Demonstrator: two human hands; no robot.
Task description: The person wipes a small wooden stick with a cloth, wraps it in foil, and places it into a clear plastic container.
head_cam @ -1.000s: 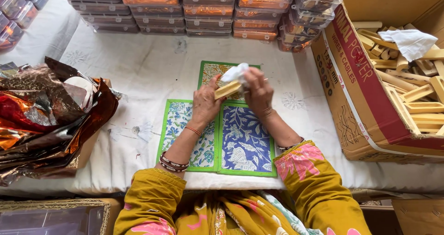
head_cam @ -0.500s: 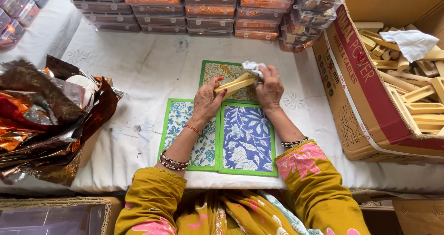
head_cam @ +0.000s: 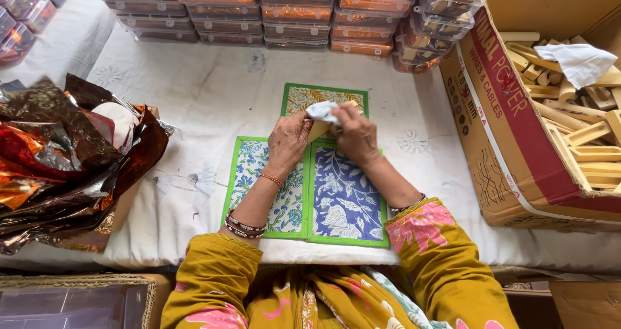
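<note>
I am gripping a pale wooden piece in my left hand, fingers closed around its lower end, just above the middle of the frame. My right hand is pinching a white cloth closed against the top of that piece. Both hands are hovering over three green-bordered floral mats lying on the white tablecloth. At the right, an open cardboard box is holding more wooden pieces; crumpled copper foil is sitting at the left.

Pale wooden block under white cloth
</note>
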